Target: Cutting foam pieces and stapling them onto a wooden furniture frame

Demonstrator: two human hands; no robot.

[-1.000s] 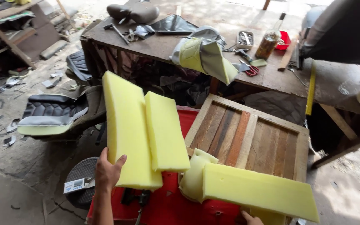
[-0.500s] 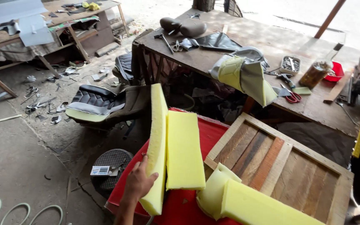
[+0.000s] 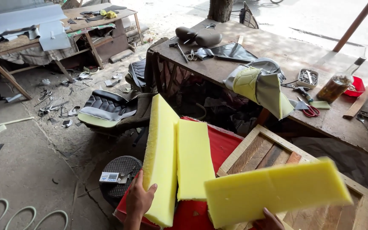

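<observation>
My left hand [image 3: 139, 201] grips the lower edge of a tall yellow foam slab [image 3: 160, 162] that stands on edge on a red surface [image 3: 218, 142]. A second, shorter yellow foam slab [image 3: 194, 159] leans right beside it. My right hand [image 3: 269, 221] shows only at the bottom edge and holds up a long yellow foam block [image 3: 277, 191], which is blurred and tilted over a wooden slatted pallet [image 3: 273, 153].
A wooden workbench [image 3: 260, 47] behind carries black seat covers, a yellow-grey seat cover [image 3: 263, 87], red-handled scissors [image 3: 308, 110], a jar and a red tray. A quilted black seat [image 3: 107, 108] lies on the dirt floor at left, a round fan grille [image 3: 122, 170] near my left hand. Another bench stands far left.
The long foam block has risen from the red surface and now hovers over the pallet in my right hand. The view has shifted left and down; the upright slab stays in my left hand.
</observation>
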